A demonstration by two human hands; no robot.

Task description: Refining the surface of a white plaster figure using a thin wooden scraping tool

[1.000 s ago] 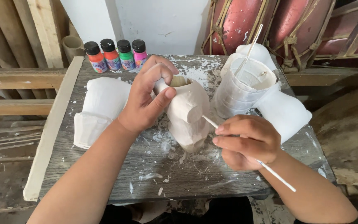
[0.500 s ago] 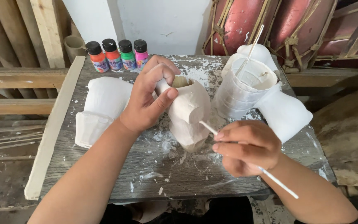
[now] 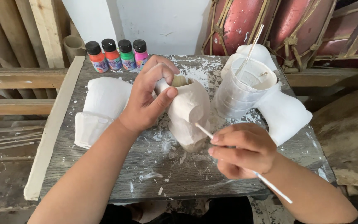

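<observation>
- My left hand (image 3: 148, 103) is clamped on the pale clay figure (image 3: 189, 114), thumb against its side and fingers hooked over the open rim at the top.
- The figure stands upright near the middle of the grey wooden surface (image 3: 104, 166) (which is flecked with white chips and smears).
- My right hand (image 3: 241, 149) is closed around a thin white brush (image 3: 270, 184), its tip touching the figure's lower right side.
- A white plastic cup (image 3: 245, 89) with a stick in it sits just right of the figure, toward the far right corner.
- Four small paint bottles (image 3: 117, 55) line the far edge.
- White moulded pieces (image 3: 100, 108) lie along the left edge.
</observation>
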